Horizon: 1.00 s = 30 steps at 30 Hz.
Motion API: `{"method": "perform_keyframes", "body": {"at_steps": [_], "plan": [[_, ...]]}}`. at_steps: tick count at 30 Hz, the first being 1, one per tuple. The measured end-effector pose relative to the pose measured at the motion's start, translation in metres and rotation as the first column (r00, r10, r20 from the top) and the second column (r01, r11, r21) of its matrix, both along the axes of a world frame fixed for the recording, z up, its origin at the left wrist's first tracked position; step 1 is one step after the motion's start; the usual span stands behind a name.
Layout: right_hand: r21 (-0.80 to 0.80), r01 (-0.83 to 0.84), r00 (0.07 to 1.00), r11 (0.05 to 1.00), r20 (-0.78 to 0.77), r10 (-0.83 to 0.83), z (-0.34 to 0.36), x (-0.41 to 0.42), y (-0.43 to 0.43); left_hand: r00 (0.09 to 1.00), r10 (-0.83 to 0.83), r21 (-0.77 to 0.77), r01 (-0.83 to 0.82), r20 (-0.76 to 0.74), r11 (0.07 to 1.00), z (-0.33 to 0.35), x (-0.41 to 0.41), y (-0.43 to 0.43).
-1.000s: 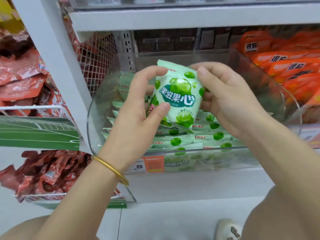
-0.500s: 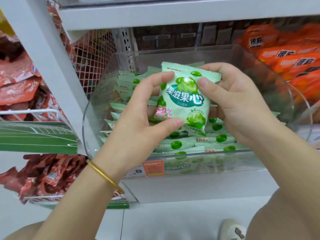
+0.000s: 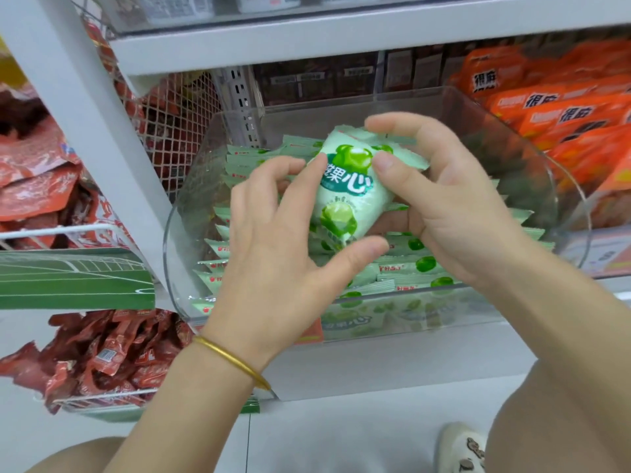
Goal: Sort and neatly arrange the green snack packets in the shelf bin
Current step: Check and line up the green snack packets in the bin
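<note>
A pale green snack packet (image 3: 345,189) with green fruit pictures is held upright over the clear plastic shelf bin (image 3: 532,155). My right hand (image 3: 454,213) grips its top right and back. My left hand (image 3: 273,254) pinches its left edge and bottom between index finger and thumb. Below it, several matching green packets (image 3: 406,264) lie in overlapping rows inside the bin, partly hidden by both hands.
Orange snack packs (image 3: 560,110) fill the bin to the right. Red packets (image 3: 102,356) sit in wire baskets at the left, behind a white shelf upright (image 3: 92,124). A white shelf (image 3: 341,39) runs overhead. A shoe (image 3: 461,448) shows on the floor.
Both hands have carried the packet further back and slightly down over the bin. The packet is tilted more, and my left fingers have shifted along its left edge.
</note>
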State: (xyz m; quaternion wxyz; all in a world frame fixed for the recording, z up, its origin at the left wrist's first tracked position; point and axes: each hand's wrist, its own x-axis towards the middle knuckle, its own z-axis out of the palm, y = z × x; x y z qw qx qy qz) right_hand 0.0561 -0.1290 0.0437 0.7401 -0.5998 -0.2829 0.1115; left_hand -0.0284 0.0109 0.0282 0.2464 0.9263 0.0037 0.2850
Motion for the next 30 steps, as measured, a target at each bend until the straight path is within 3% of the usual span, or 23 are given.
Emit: {"method": "perform_keyframes", "body": {"at_steps": [4,8,11,13,17,21,30], "plan": [[0.028,-0.052,0.996,0.998,-0.065,0.053,0.000,0.001,0.000,1.000,0.001,-0.025,-0.001,-0.003,1.000,0.000,0.001,0.002],[0.036,-0.061,0.996,0.998,-0.068,0.063,0.000,0.003,0.000,0.999,-0.041,-0.227,0.034,-0.027,0.973,0.003,0.000,0.000],[-0.045,0.031,0.999,0.998,0.028,-0.029,-0.001,0.005,0.001,0.998,-0.068,-0.371,0.059,-0.013,0.927,0.007,-0.002,-0.002],[-0.070,0.070,0.993,0.995,0.096,-0.063,-0.003,0.007,0.000,0.994,-0.111,-0.487,0.108,0.024,0.866,0.013,-0.003,-0.002],[-0.019,0.020,0.993,1.000,0.117,-0.018,-0.007,0.007,0.000,0.977,-0.203,-0.753,0.181,0.064,0.632,0.016,-0.002,0.004],[0.023,0.004,0.991,1.000,0.130,-0.007,-0.003,0.003,0.003,0.950,-0.300,-0.832,0.232,0.083,0.504,0.014,-0.001,0.007],[0.063,0.014,0.999,0.998,0.040,-0.017,-0.006,0.006,0.002,0.917,-0.388,-0.698,0.336,0.091,0.632,0.017,-0.007,0.002]]}}
